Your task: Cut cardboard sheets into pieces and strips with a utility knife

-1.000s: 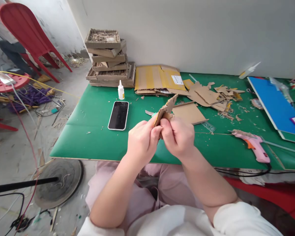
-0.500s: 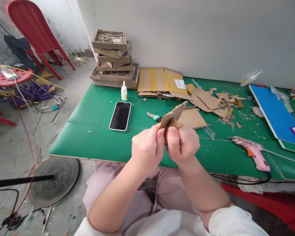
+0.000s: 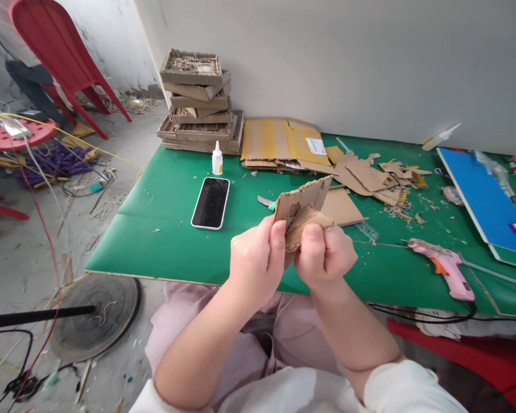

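Observation:
Both my hands are closed on a piece of cardboard [image 3: 301, 201], held up over the front of the green table. My left hand [image 3: 258, 258] pinches its left edge, thumb on top. On the other side, my right hand [image 3: 324, 252] grips a flap of it that stands away from the rest, so the two layers are spread apart. Rough, torn edges show along the top. Just behind the cardboard lies a utility knife [image 3: 265, 201], its blade out and its handle mostly hidden. A flat cardboard sheet [image 3: 343, 207] rests behind my right hand.
A phone [image 3: 210, 203] and a white glue bottle [image 3: 217, 159] are at left. Stacked cardboard trays [image 3: 191, 69] and a folded yellow-taped carton [image 3: 279, 140] stand at the back. Cardboard scraps [image 3: 365, 175], a pink glue gun [image 3: 445, 267] and a blue board [image 3: 481, 195] occupy the right.
My right hand has moved slightly right and the flap in it has been pulled further from the other layer. The gap between the layers is wider. My left hand has hardly moved.

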A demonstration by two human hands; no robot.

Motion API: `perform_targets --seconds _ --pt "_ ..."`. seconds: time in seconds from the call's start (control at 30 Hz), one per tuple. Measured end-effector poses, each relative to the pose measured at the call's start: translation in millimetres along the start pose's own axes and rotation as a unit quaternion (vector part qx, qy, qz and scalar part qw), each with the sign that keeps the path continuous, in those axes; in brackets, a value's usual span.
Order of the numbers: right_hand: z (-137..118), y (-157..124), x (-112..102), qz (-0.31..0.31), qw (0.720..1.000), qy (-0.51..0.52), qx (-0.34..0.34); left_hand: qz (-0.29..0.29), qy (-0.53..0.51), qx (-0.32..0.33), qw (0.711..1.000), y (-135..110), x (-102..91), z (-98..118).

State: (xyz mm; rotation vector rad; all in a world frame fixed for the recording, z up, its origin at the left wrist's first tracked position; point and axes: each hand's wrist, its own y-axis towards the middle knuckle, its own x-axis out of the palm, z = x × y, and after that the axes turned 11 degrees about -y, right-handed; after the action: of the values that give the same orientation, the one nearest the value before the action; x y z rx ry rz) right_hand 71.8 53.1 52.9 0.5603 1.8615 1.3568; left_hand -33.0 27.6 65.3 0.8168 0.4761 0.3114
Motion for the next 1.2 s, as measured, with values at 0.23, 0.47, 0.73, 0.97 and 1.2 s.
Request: perform_targets --seconds 0.23,0.47,0.73,0.97,1.2 --pt "6.0 2.9 -2.6 -0.015 0.999 0.014 0.041 -0.059 -0.078 -0.046 0.994 0.9 -3.6 0.2" --pt "6.9 25.8 -9.4 -0.197 0.978 0.062 0.037 -0.083 -0.197 -0.207 0.955 0.5 -4.8 -6.4" --pt "7.9 28.8 -18.8 -0.33 0.941 -0.065 -0.037 -0.01 -0.375 -0.311 0.873 0.7 -1.8 -14.8" --pt "8.2 25.2 -11.9 -0.416 0.894 -0.148 -0.073 -0.008 -0.41 -0.413 0.813 -2.6 9.9 -23.8" --pt "22.9 12.6 4.5 -0.534 0.84 -0.092 -0.038 -0.154 -0.385 -0.532 0.738 -14.4 21.2 -44.3"
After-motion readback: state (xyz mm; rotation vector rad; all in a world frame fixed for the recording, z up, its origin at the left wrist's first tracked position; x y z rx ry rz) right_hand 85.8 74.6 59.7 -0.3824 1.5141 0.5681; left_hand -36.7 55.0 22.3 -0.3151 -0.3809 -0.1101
